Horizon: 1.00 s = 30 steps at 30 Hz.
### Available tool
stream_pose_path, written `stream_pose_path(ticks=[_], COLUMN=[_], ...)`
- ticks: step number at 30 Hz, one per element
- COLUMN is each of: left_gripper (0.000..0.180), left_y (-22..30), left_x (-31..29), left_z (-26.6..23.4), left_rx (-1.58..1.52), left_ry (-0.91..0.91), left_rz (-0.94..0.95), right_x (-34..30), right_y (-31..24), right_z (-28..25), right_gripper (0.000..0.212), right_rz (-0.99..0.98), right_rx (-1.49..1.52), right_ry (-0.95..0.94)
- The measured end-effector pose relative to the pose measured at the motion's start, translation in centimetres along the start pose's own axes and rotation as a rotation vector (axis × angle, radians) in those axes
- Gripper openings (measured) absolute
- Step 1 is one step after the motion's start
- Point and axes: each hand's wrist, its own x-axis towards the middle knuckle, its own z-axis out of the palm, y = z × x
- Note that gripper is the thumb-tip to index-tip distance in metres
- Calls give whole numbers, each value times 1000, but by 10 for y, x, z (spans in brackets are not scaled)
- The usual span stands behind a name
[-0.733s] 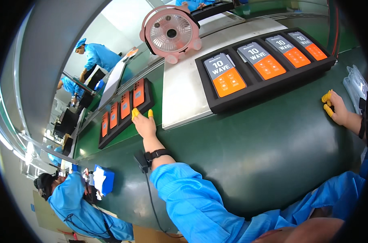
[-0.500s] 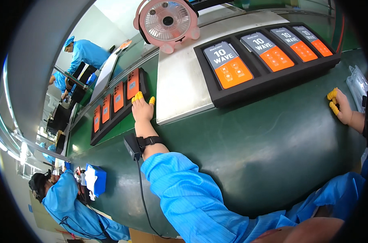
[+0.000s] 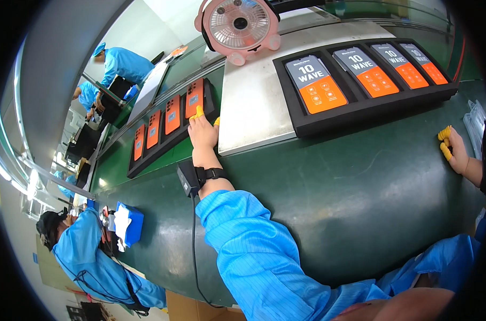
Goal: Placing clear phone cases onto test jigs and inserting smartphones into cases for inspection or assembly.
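Observation:
My left hand, with yellow finger cots on its fingertips, reaches to the black foam tray on the left. Its fingertips touch the lower end of the nearest orange phone; the thumb stands apart and the hand is open. Other orange phones lie back side up in a row in that tray. My right hand, also in yellow finger cots, is at the far right over the green table. Its fingers are loosely bent with a gap to the thumb, and I see nothing held.
A second black foam tray holds several phones with grey-and-orange front films, partly on a metal plate. A pink fan stands behind. Clear plastic pieces lie beyond my right hand. Co-workers in blue are at the left, near a blue box.
My left fingers have gone from spread beside the tray to the nearest phone's lower end. The whole view has shifted slightly. My right hand stays about where it was.

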Motion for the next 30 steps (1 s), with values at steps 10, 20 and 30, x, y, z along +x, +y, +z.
stream_pose_path(ticks=[10,20,30], left_gripper=[32,20,31], left_y=[-9,-12,45], left_x=[-5,-99,-239], left_z=[-23,-67,-133], left_rx=[-59,-662,-539], left_ry=[398,635,227], left_rz=[-124,-8,112], right_x=[-2,-13,-7], right_y=[7,24,16], right_z=[0,3,-6], right_gripper=[13,12,15], right_rz=[22,-22,-18], right_rx=[40,78,43], right_ry=[-5,59,199])
